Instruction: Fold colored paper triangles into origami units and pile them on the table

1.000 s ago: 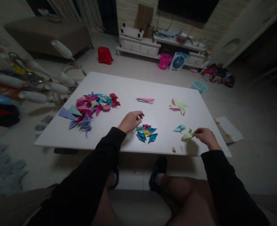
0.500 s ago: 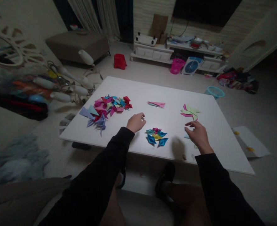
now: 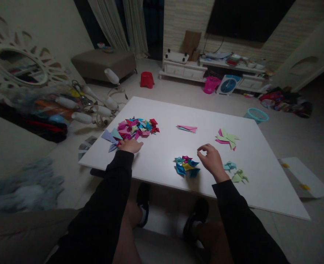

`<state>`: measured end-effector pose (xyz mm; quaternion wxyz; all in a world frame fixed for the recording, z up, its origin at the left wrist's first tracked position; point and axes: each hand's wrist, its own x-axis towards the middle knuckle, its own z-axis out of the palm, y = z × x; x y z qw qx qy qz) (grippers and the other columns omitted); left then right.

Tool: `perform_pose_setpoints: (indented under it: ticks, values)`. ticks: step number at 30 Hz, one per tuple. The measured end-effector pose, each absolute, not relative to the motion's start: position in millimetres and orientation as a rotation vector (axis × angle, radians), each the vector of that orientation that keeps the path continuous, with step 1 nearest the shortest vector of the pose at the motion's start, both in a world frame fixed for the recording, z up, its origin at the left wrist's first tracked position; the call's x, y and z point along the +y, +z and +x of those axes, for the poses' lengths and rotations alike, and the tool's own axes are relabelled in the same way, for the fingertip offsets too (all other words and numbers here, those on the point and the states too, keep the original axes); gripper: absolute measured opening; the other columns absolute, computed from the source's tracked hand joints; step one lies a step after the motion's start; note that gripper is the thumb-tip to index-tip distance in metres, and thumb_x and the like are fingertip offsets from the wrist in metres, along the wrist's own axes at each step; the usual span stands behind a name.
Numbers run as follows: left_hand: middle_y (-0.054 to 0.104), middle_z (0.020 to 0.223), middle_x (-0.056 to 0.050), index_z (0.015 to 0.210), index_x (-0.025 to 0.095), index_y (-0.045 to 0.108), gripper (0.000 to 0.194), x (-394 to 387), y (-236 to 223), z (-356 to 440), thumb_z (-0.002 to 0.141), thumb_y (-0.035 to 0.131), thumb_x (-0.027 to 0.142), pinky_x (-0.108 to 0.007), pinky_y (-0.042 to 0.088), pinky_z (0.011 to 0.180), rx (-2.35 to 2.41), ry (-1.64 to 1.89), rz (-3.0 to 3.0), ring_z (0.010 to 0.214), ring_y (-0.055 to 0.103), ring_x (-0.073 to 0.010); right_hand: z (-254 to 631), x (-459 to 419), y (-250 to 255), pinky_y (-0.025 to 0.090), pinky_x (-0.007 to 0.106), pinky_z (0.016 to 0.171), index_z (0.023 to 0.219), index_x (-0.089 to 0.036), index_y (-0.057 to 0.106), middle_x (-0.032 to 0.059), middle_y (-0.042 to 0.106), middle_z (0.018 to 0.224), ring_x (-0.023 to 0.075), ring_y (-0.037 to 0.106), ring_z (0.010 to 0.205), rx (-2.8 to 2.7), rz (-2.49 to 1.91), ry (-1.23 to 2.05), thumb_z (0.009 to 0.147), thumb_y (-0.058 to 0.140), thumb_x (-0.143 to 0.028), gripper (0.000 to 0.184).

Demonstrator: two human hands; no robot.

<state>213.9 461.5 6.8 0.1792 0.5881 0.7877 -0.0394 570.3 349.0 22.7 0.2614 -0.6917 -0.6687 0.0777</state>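
Observation:
My left hand [image 3: 131,146] is at the near edge of a heap of folded paper pieces [image 3: 136,126]. Its thumb points away from the other fingers, which reach onto a lavender origami piece [image 3: 113,147] and partly cover it. My right hand [image 3: 210,160] hovers over the table with curved fingers apart and nothing between them. Just left of it lies a small cluster of blue, teal, pink and yellow folded pieces [image 3: 186,166]. A light blue origami figure [image 3: 229,165] and a light green origami figure [image 3: 240,176] lie right of my right wrist.
Pink and teal folded strips [image 3: 187,128] lie farther back on the white table [image 3: 162,113]. Green and pink folded papers [image 3: 227,138] are at the right. A lamp with several white shades [image 3: 96,110] stands beyond the left edge, and a teal basket [image 3: 257,115] beyond the right.
My right hand has let go of the light green figure and moved left towards the small cluster. My left hand has moved left to the heap. The camera view has shifted.

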Motion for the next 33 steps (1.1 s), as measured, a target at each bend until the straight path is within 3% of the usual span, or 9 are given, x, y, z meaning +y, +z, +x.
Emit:
perform_pose_setpoints:
  ticks: [11,25,30,33]
  values:
    - [0.043,0.15,-0.029,0.137,0.006,0.055,0.077,463,5,186,0.081,0.048,0.058,-0.057,0.037,0.104,2.238,-0.151,1.561,0.139,0.036,-0.0474,566,348,21,0.042,0.034,0.078,0.081,-0.021,0.069,0.0045,0.065,0.089,0.0217,0.059,0.087,-1.822,-1.876,0.226,0.084,0.056,-0.028,0.015]
    - [0.05,0.148,-0.023,0.129,0.014,0.063,0.066,460,9,175,0.081,0.049,0.055,-0.061,0.038,0.103,2.155,-0.217,1.599,0.136,0.042,-0.0473,561,346,24,0.04,0.034,0.079,0.08,-0.021,0.069,0.0047,0.065,0.087,0.0215,0.059,0.086,-1.846,-1.861,0.23,0.084,0.056,-0.027,0.015]
    - [0.066,0.127,-0.024,0.112,0.011,0.071,0.046,455,22,195,0.087,0.047,0.04,-0.055,0.043,0.1,2.161,-0.081,1.783,0.123,0.057,-0.042,560,345,25,0.04,0.033,0.079,0.079,-0.021,0.068,0.0045,0.064,0.086,0.0211,0.058,0.085,-1.85,-1.854,0.215,0.084,0.057,-0.027,0.014]
    - [0.074,0.107,-0.017,0.097,0.014,0.076,0.031,450,25,224,0.084,0.049,0.022,-0.042,0.047,0.097,1.997,0.056,1.971,0.112,0.065,-0.033,559,344,27,0.04,0.033,0.079,0.079,-0.021,0.068,0.0042,0.065,0.085,0.0213,0.058,0.085,-1.856,-1.852,0.22,0.084,0.057,-0.027,0.013]
